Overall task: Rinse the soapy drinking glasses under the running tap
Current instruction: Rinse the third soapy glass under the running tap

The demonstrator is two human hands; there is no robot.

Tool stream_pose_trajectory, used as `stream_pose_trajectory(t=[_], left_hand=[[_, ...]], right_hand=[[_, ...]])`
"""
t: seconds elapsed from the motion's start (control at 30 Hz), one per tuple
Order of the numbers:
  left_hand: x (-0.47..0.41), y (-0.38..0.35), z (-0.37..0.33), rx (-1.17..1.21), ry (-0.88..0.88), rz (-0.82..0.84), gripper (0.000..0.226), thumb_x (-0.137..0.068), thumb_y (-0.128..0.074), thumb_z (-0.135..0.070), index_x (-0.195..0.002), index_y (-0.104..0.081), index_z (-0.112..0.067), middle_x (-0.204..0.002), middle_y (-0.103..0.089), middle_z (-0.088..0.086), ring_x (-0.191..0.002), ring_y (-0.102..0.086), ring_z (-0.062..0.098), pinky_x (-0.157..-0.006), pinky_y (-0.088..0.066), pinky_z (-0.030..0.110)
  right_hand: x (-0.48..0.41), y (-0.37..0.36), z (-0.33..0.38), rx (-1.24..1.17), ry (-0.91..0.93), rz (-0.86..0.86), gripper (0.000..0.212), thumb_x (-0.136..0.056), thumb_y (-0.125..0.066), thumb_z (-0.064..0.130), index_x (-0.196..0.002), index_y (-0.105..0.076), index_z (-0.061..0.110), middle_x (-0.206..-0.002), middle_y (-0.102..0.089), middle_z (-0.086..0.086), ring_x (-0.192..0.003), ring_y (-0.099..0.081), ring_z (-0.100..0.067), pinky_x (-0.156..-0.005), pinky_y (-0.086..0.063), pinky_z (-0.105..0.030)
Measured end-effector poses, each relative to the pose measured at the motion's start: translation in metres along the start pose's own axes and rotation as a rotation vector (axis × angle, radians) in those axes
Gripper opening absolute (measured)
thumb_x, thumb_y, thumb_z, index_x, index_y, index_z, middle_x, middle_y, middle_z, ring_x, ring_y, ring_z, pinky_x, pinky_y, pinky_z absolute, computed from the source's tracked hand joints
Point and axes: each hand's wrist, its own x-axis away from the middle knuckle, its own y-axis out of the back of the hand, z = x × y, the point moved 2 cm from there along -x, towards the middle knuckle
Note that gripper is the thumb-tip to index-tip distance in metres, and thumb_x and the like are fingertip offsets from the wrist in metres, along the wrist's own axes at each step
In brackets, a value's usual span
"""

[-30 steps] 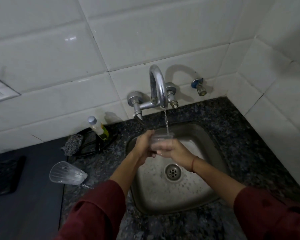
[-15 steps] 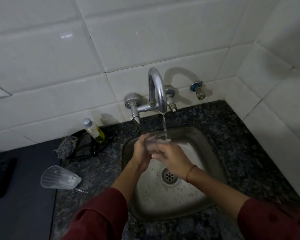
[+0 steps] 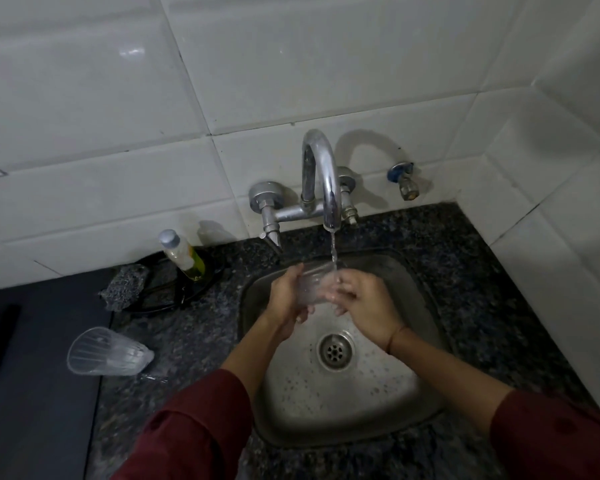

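Note:
A clear drinking glass (image 3: 313,283) is held over the steel sink (image 3: 409,403), right under the thin stream from the chrome tap (image 3: 321,174). My left hand (image 3: 284,301) grips the glass from the left side. My right hand (image 3: 364,306) has its fingers curled against the glass's right side, partly reaching into its mouth. Water runs over the rim and my fingers. A second clear ribbed glass (image 3: 108,352) lies on its side on the dark granite counter (image 3: 492,289), left of the sink, apart from both hands.
A small bottle of yellow liquid (image 3: 182,254) stands in a black wire holder with a grey scrubber (image 3: 123,287) behind the lying glass. A spare wall valve (image 3: 404,180) sits right of the tap. Tiled walls close the back and right. A drain (image 3: 335,349) lies mid-sink.
Both hands keep the glass under the stream; the right hand's fingers have shifted around its rim. The camera view has moved slightly, the rest stays put.

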Motion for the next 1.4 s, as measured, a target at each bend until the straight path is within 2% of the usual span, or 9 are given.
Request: stream_pose_trajectory(t=[0.1, 0.27, 0.43, 0.6, 0.73, 0.9, 1.07, 1.23, 1.4], left_hand=[[-0.002, 0.007, -0.005, 0.012, 0.15, 0.092, 0.05, -0.103, -0.042, -0.047, -0.113, -0.066, -0.004, -0.087, -0.068, 0.014, -0.041, -0.052, 0.018, -0.029, -0.027, 0.018], [-0.001, 0.006, -0.006, -0.073, -0.088, -0.028, 0.038, -0.101, -0.055, -0.046, -0.107, -0.064, -0.009, -0.087, -0.067, 0.014, -0.057, -0.061, 0.02, -0.04, -0.041, 0.024], [-0.005, 0.012, -0.009, -0.086, 0.192, -0.04, 0.041, -0.102, -0.045, -0.045, -0.11, -0.063, -0.008, -0.072, -0.066, 0.009, -0.044, -0.05, 0.016, -0.035, -0.033, 0.019], [0.0, 0.007, -0.007, -0.124, -0.079, -0.109, 0.032, -0.104, -0.053, -0.038, -0.104, -0.066, -0.008, -0.082, -0.069, 0.01, -0.057, -0.064, 0.018, -0.039, -0.044, 0.026], [-0.001, 0.014, -0.008, -0.175, 0.171, -0.086, 0.044, -0.103, -0.043, -0.043, -0.106, -0.067, -0.006, -0.069, -0.068, 0.009, -0.042, -0.055, 0.018, -0.034, -0.03, 0.018], [0.007, 0.01, -0.007, -0.142, -0.089, -0.086, 0.029, -0.102, -0.055, -0.039, -0.098, -0.064, -0.012, -0.076, -0.066, 0.008, -0.053, -0.062, 0.018, -0.039, -0.042, 0.025], [0.004, 0.022, -0.011, -0.253, 0.197, -0.103, 0.041, -0.102, -0.045, -0.05, -0.1, -0.06, -0.012, -0.066, -0.063, 0.007, -0.037, -0.044, 0.015, -0.032, -0.024, 0.015], [0.008, 0.015, -0.009, -0.143, -0.054, -0.056, 0.03, -0.102, -0.056, -0.04, -0.102, -0.064, -0.011, -0.082, -0.065, 0.009, -0.055, -0.06, 0.018, -0.042, -0.045, 0.026], [0.006, 0.019, -0.009, -0.197, 0.229, -0.05, 0.045, -0.102, -0.043, -0.05, -0.094, -0.063, -0.01, -0.063, -0.063, 0.008, -0.04, -0.046, 0.015, -0.034, -0.029, 0.016]], right_hand=[[0.002, -0.003, -0.004, 0.178, 0.089, 0.099, 0.017, -0.089, -0.067, 0.001, -0.096, -0.074, 0.015, -0.093, -0.077, 0.0, -0.081, -0.072, -0.014, -0.062, -0.057, -0.027], [0.002, -0.014, -0.003, -0.307, -0.13, -0.031, 0.011, -0.093, -0.064, 0.001, -0.098, -0.071, 0.007, -0.098, -0.076, -0.014, -0.092, -0.073, -0.025, -0.056, -0.057, -0.026], [0.003, -0.021, -0.007, 0.109, 0.039, 0.022, 0.015, -0.093, -0.062, 0.005, -0.095, -0.071, 0.017, -0.092, -0.075, 0.0, -0.086, -0.072, -0.018, -0.06, -0.06, -0.034], [0.003, -0.02, -0.005, -0.299, -0.19, -0.115, 0.008, -0.095, -0.063, 0.003, -0.099, -0.07, 0.004, -0.097, -0.075, -0.014, -0.092, -0.074, -0.025, -0.059, -0.059, -0.028], [0.012, -0.024, -0.005, -0.05, -0.033, 0.038, 0.015, -0.093, -0.064, 0.0, -0.105, -0.069, 0.006, -0.097, -0.075, -0.004, -0.093, -0.072, -0.009, -0.064, -0.058, -0.024], [0.006, -0.024, -0.001, -0.36, -0.2, -0.129, 0.01, -0.093, -0.064, -0.002, -0.101, -0.069, -0.002, -0.092, -0.074, -0.015, -0.085, -0.074, -0.025, -0.061, -0.06, -0.027], [0.011, -0.027, -0.003, -0.074, -0.055, 0.028, 0.012, -0.091, -0.064, -0.002, -0.098, -0.069, 0.007, -0.094, -0.075, -0.008, -0.09, -0.073, -0.019, -0.067, -0.061, -0.031], [0.009, -0.03, -0.003, -0.366, -0.203, -0.123, 0.011, -0.092, -0.064, -0.001, -0.103, -0.068, -0.004, -0.097, -0.074, -0.021, -0.088, -0.074, -0.033, -0.064, -0.06, -0.029], [0.011, -0.029, -0.001, -0.089, -0.079, 0.053, 0.013, -0.093, -0.063, -0.001, -0.101, -0.069, 0.007, -0.095, -0.075, -0.009, -0.091, -0.073, -0.017, -0.068, -0.061, -0.032]])
